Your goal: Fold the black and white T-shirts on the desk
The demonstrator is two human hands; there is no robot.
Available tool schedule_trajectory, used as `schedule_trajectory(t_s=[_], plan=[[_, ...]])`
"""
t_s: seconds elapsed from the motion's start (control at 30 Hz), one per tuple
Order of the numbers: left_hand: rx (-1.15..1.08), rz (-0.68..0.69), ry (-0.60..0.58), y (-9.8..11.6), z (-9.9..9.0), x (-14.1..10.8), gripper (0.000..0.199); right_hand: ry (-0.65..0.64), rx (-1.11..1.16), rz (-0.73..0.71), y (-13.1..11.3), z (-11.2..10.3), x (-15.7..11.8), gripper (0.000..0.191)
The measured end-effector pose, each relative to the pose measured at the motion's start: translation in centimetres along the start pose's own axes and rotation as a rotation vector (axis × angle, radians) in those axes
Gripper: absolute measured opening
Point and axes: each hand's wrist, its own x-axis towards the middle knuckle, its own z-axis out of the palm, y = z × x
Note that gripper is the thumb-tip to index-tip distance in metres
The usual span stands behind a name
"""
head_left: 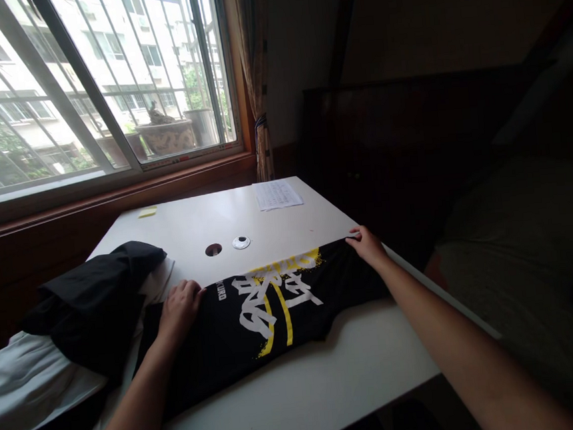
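A black T-shirt (pixel 306 320) with white lettering and yellow streaks lies folded lengthwise across the white table (pixel 375 374). At its far right corner, my right hand (pixel 367 245) pinches the cloth between thumb and fingers. My left hand (pixel 180 308) is on the far edge near the shirt's other end, its fingers curled over the cloth; the fingertips are partly hidden. Left of that hand lies a loose heap of clothes, with a black garment (pixel 98 298) on top of a white garment (pixel 34 377).
Toward the back of the table are printed papers (pixel 278 194) and a yellow sticky-note pad (pixel 147 212). A cable hole (pixel 214 250) sits beside its round cover (pixel 241 243). Beyond stand a barred window (pixel 154 73) and a tied curtain (pixel 257 77). The right side is dark.
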Motion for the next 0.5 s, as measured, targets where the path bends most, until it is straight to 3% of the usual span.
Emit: schedule_trajectory(t_s=[0.23,0.5], plan=[[0.066,-0.026,0.017,0.7,-0.3,-0.1,0.025,-0.014,-0.211,-0.028,-0.5,0.1,-0.6,0.029],[0.16,-0.051,0.009,1.3,-0.7,-0.2,0.028,0.121,-0.529,-0.345,-5.8,-1.1,-3.4,0.024]])
